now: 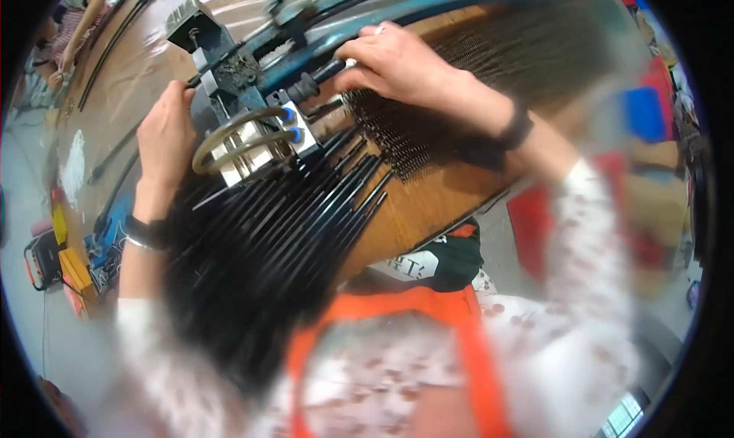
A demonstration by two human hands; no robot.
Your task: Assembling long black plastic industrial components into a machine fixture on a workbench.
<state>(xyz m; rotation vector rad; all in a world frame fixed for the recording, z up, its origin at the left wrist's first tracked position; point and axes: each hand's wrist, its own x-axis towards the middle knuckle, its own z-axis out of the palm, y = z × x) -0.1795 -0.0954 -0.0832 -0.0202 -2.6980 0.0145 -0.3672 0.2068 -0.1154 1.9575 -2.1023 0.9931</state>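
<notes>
wooden table (417, 208) below, metal fixture (246, 96) is sitting between curled left hand (166, 136) and curled right hand (397, 63), can't tell holds.

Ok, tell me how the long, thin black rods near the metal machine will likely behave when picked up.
The long, thin black rods look fairly stiff, since they lie nearly straight. Their shiny streaks suggest smooth surfaces, so they may slip. Lying loosely fanned side by side, neighbours could shift too.
</notes>
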